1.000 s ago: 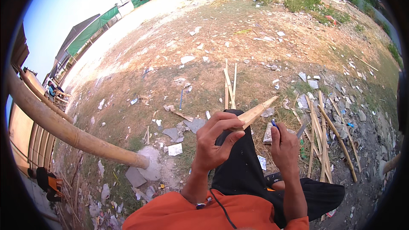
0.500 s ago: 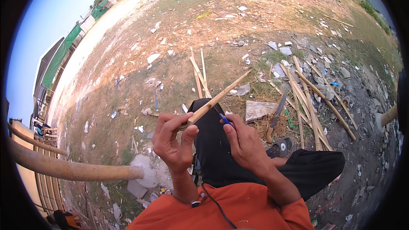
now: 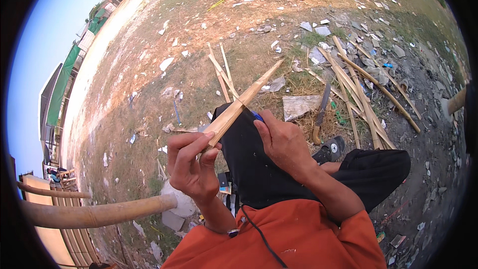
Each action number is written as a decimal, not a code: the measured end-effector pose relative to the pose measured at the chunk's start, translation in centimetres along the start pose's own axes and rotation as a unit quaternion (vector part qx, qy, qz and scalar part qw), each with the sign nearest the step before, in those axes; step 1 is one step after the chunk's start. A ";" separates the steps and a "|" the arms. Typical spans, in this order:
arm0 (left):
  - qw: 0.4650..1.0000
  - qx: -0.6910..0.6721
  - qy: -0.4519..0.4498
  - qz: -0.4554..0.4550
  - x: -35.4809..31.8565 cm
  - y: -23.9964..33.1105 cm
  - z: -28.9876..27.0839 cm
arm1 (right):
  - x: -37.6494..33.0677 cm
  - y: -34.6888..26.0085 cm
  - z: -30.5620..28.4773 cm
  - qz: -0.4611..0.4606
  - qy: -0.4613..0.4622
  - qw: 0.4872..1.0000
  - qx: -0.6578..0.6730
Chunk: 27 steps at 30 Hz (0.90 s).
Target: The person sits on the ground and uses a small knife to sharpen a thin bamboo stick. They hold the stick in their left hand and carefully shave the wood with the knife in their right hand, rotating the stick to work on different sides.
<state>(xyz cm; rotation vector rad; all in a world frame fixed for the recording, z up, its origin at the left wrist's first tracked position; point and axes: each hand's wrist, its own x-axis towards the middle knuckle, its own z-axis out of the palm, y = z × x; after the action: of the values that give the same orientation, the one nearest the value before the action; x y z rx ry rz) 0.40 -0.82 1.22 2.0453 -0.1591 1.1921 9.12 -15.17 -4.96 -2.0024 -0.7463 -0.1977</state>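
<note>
A split bamboo strip [image 3: 232, 114] slants up and away to the right over my dark trouser leg. Its near end is pinched between the thumb and fingers of my left hand [image 3: 191, 167]. My right hand [image 3: 286, 142] is closed around the blue handle of a small knife [image 3: 256, 115]. The dark blade meets the strip's right edge around mid-length; part of it is hidden by the strip. Beyond the knee, thinner bamboo sticks [image 3: 219, 67] lean crossed together.
Several bamboo strips and poles [image 3: 366, 104] lie piled at the right. A big wooden-handled knife [image 3: 321, 112] rests beside a weathered board [image 3: 301, 106] near my sandal [image 3: 330, 149]. A thick bamboo pole [image 3: 107, 212] juts in from the left. Rubble and litter dot the ground.
The strip has turned so its broad pale face shows more. Its near end and my left hand have shifted slightly left and down. The view has tilted a little.
</note>
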 end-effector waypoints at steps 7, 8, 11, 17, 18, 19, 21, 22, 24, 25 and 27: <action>1.000 0.023 0.022 -0.003 -0.5 0.1 0.0 | 0.9 7.2 3.7 0.021 0.048 0.995 -0.084; 0.999 0.018 0.037 -0.022 -0.5 0.4 0.1 | 1.3 7.8 4.0 0.012 0.051 0.993 -0.106; 0.999 0.052 -0.006 0.014 -1.0 0.0 -0.8 | 1.3 10.2 5.3 0.008 0.065 0.986 -0.152; 0.999 0.049 -0.003 0.015 -1.6 1.0 0.0 | 0.0 12.1 4.8 0.048 0.044 0.973 -0.222; 0.998 0.051 -0.022 0.021 -1.8 1.3 -0.3 | 0.0 12.2 4.7 0.041 0.051 0.973 -0.222; 0.997 0.055 -0.040 0.029 -2.0 1.4 -0.5 | -0.3 12.0 4.4 0.037 0.054 0.972 -0.224; 0.997 0.045 -0.048 0.028 -2.0 1.4 -0.6 | 0.0 11.3 4.3 0.060 0.046 0.971 -0.226; 0.998 0.038 -0.035 0.020 -1.9 1.5 -0.4 | -0.2 11.0 4.4 0.077 0.037 0.970 -0.227; 1.000 0.026 -0.009 0.004 -1.4 1.8 -0.1 | 0.1 12.4 5.2 0.162 0.004 0.986 0.024; 1.000 0.016 -0.013 -0.007 -1.3 1.8 -0.2 | 0.6 12.1 5.0 0.246 -0.056 0.941 0.227; 0.999 -0.004 -0.019 -0.030 -1.0 1.6 -0.3 | 1.2 11.2 5.0 0.227 -0.039 0.925 0.303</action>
<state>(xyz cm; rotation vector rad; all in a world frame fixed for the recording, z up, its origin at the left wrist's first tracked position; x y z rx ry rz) -1.13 -2.00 1.34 2.0523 -0.1211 1.1146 15.74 -14.52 -15.35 -1.5291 -0.3117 0.3517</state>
